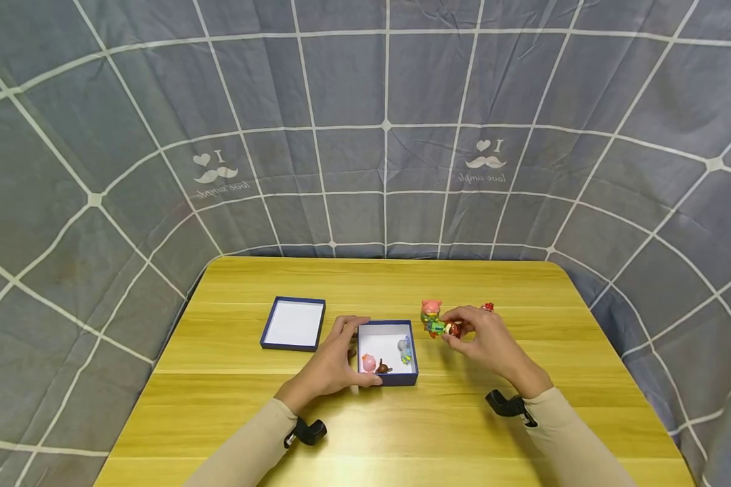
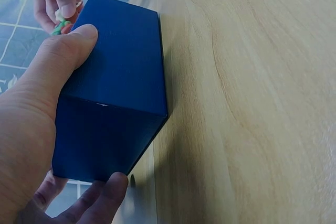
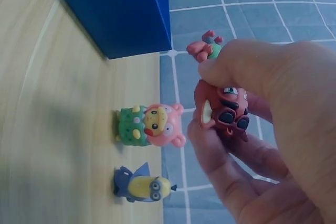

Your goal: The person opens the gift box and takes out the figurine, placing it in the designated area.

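Observation:
My left hand (image 1: 335, 358) grips a blue box (image 1: 396, 380) by its left side, thumb on the near wall. White-lined inside, the box holds a pink figurine (image 1: 369, 363), a brown one (image 1: 384, 367) and a grey-blue one (image 1: 405, 350). To the right of the box, my right hand (image 1: 484, 338) pinches a red-brown toy figurine (image 3: 223, 109) with dark nostrils, big teeth and a green part. It is held tilted above the table. Near it stands a green figurine with a pink hood (image 3: 165, 125), beside a yellow minion figurine (image 3: 147, 187) in blue.
The box's lid (image 1: 292, 325), white inside with blue edges, lies on the wooden table (image 1: 250, 284) to the left. Behind the right hand a small red thing (image 1: 489, 306) is partly hidden. A grey gridded curtain (image 1: 353, 155) surrounds the table.

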The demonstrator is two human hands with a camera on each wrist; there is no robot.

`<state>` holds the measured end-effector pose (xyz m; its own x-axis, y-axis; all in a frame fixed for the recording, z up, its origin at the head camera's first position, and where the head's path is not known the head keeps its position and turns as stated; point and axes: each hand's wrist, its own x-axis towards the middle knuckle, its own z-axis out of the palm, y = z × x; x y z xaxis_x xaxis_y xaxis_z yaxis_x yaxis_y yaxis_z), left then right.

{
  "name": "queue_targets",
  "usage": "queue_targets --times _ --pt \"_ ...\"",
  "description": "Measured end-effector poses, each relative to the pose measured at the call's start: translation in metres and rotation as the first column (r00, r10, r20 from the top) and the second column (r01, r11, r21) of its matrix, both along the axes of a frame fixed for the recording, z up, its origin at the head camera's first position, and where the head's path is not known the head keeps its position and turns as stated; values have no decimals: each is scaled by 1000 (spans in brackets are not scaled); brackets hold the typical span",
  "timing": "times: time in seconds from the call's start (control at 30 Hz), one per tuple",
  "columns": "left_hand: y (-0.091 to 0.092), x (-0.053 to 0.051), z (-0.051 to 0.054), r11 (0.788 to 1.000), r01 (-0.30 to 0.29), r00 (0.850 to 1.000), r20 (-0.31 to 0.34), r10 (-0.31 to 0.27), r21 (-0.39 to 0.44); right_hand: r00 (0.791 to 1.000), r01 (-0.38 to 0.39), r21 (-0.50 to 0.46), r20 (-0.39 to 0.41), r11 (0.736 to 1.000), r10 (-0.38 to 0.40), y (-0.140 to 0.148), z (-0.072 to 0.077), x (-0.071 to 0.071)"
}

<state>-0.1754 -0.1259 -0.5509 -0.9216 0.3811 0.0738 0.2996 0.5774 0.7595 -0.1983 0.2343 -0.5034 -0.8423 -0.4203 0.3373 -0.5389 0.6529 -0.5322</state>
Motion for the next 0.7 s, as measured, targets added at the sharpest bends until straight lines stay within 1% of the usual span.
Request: queue_targets --times 0.2,0.33,0.5,0.7 --pt "3 2 -2 1000 -1 1000 18 1 7 999 -2 41 -40 999 4 3 0 0" --pt "5 4 -2 1000 2 1000 20 -2 10 999 -2 56 -40 998 4 3 0 -1" --pt "5 2 -1 1000 3 1000 16 -3 -2 999 -3 64 -37 998 6 3 -1 -3" --pt "2 2 0 1000 -8 1000 17 8 -15 998 -11 145 -67 989 21 -2 -9 -8"
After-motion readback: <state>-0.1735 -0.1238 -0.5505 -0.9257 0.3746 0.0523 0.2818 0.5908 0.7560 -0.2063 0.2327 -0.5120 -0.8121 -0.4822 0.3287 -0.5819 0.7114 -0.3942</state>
